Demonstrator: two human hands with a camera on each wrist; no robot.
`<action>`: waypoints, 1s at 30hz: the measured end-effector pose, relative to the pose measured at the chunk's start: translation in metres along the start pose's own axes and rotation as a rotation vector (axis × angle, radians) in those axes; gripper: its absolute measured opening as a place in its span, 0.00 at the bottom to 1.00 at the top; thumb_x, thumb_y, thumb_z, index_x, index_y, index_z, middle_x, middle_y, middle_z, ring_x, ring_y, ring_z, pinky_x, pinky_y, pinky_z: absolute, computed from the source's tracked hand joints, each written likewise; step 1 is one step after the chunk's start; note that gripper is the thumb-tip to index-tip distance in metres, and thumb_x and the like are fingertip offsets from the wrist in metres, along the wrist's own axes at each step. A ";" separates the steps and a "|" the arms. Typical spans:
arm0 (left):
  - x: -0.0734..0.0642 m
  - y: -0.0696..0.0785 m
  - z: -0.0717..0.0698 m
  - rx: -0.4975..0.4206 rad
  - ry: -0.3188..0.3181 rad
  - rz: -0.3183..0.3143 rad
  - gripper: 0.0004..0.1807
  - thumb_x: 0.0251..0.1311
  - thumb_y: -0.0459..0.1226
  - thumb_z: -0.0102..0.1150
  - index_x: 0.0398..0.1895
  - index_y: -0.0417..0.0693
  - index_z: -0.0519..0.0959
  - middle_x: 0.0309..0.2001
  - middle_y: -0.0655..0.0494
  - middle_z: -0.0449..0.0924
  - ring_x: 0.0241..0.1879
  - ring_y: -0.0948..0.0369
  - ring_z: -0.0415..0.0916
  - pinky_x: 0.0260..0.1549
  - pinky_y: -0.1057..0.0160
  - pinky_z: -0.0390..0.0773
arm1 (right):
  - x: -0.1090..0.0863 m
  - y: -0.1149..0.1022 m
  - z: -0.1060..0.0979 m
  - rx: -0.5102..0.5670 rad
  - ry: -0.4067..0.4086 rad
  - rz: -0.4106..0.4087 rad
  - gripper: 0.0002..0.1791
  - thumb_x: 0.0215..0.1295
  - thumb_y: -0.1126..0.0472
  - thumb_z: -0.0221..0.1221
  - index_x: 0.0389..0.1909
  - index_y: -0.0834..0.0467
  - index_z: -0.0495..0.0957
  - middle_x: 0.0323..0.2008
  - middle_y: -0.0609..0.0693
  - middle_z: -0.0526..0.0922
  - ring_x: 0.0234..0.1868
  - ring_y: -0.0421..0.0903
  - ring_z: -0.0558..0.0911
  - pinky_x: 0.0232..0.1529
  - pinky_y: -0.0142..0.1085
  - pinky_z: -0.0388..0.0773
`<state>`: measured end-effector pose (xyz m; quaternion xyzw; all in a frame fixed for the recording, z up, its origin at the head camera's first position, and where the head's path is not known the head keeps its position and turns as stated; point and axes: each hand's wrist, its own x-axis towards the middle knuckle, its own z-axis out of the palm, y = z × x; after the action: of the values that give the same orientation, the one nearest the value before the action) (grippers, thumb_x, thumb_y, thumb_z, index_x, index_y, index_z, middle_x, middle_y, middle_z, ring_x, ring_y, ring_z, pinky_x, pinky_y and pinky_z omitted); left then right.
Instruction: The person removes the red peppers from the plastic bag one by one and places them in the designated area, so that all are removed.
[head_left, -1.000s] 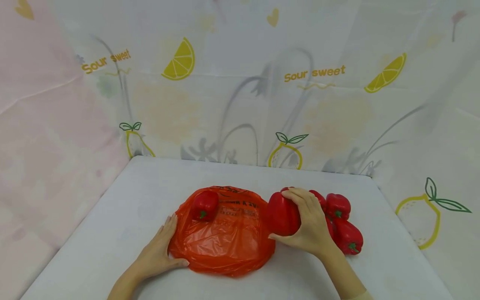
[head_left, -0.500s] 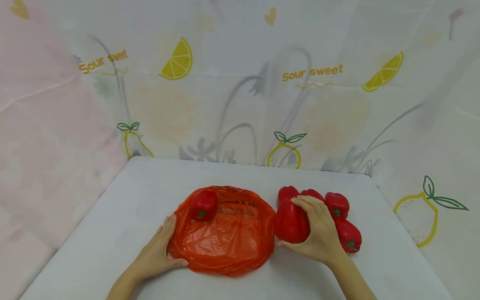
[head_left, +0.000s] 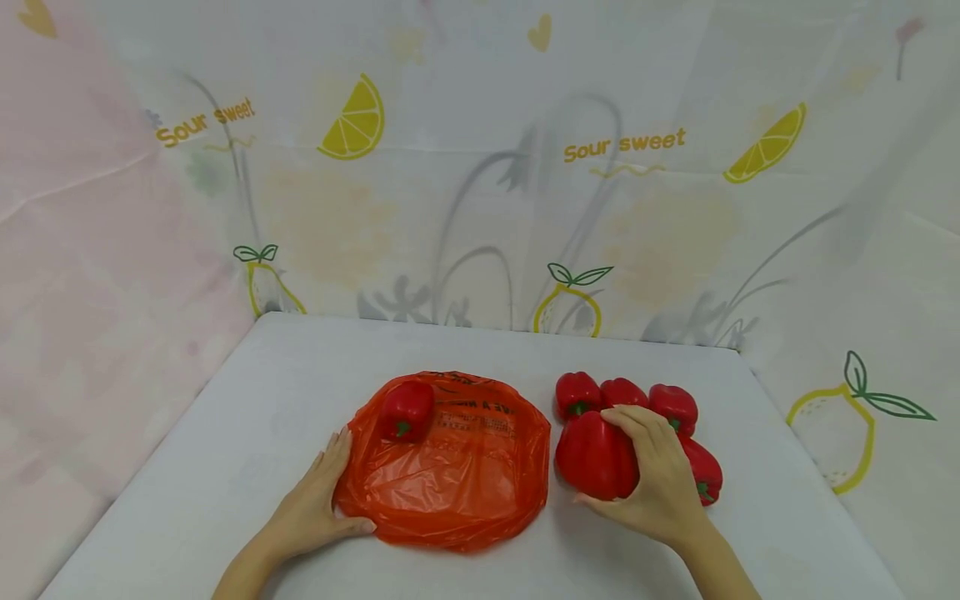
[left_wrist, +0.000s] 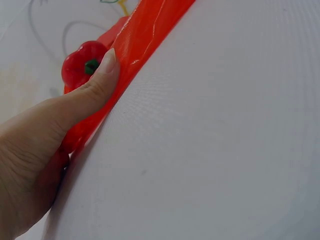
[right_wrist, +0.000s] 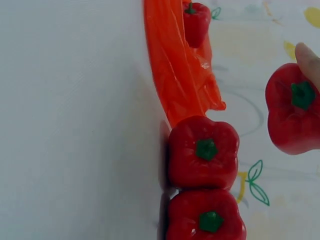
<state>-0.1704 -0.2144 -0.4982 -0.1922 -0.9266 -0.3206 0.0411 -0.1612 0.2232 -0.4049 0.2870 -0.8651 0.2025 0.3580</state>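
My right hand (head_left: 660, 479) grips a large red bell pepper (head_left: 597, 454) with the thumb below and fingers over the far side. In the right wrist view this pepper (right_wrist: 287, 112) is up off the table, its green stem showing. An orange-red plastic bag (head_left: 457, 475) with dark print lies spread in the middle of the table, and one red bell pepper (head_left: 408, 408) sits on its back left part. My left hand (head_left: 318, 496) rests along the bag's left edge, fingers fairly straight. The left wrist view shows its thumb (left_wrist: 90, 97) against the plastic.
Several more red bell peppers are grouped right of the bag: one at the back left (head_left: 576, 393), one at the back right (head_left: 673, 408), one partly behind my right hand (head_left: 703, 468). The white table (head_left: 315, 354) ends at a printed cloth backdrop (head_left: 465, 183).
My right hand has moved rightward and slightly nearer with its pepper, from overlapping the bag's right edge to beside the other peppers. My left hand and the bag stay nearly still.
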 end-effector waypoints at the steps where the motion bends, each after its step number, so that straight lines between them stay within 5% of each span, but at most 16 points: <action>1: 0.000 0.000 0.000 0.000 0.000 0.001 0.69 0.37 0.64 0.71 0.73 0.31 0.48 0.73 0.34 0.48 0.72 0.40 0.42 0.60 0.83 0.28 | -0.002 0.000 -0.001 -0.002 -0.002 0.004 0.50 0.48 0.24 0.56 0.58 0.63 0.72 0.57 0.53 0.75 0.58 0.50 0.70 0.61 0.22 0.57; 15: 0.000 -0.002 0.000 0.002 0.007 0.014 0.69 0.38 0.63 0.71 0.73 0.31 0.47 0.73 0.33 0.48 0.72 0.40 0.42 0.61 0.82 0.28 | -0.018 0.005 -0.008 -0.026 0.022 0.028 0.51 0.47 0.23 0.55 0.57 0.64 0.72 0.54 0.54 0.76 0.57 0.50 0.70 0.61 0.21 0.55; 20: 0.000 -0.002 0.000 -0.004 0.000 0.001 0.69 0.38 0.64 0.71 0.73 0.31 0.48 0.73 0.33 0.48 0.72 0.41 0.42 0.61 0.83 0.27 | -0.025 0.006 -0.010 -0.021 0.004 0.043 0.52 0.42 0.26 0.63 0.57 0.64 0.73 0.54 0.53 0.76 0.57 0.49 0.71 0.60 0.21 0.57; 26: 0.000 -0.003 0.001 0.008 0.005 0.016 0.69 0.38 0.64 0.71 0.73 0.31 0.47 0.73 0.33 0.48 0.72 0.40 0.42 0.62 0.82 0.27 | -0.034 0.005 -0.014 -0.071 -0.097 0.114 0.58 0.15 0.44 0.82 0.57 0.61 0.72 0.54 0.51 0.75 0.56 0.48 0.70 0.43 0.49 0.81; 30: 0.000 -0.003 0.001 0.017 0.011 0.028 0.69 0.38 0.64 0.71 0.73 0.31 0.47 0.73 0.33 0.48 0.72 0.40 0.43 0.62 0.81 0.27 | -0.038 0.006 -0.015 -0.083 -0.134 0.141 0.58 0.15 0.45 0.82 0.57 0.60 0.71 0.53 0.52 0.74 0.55 0.48 0.69 0.37 0.54 0.82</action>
<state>-0.1717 -0.2160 -0.5010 -0.2032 -0.9262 -0.3131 0.0525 -0.1352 0.2493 -0.4238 0.2233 -0.9128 0.1716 0.2958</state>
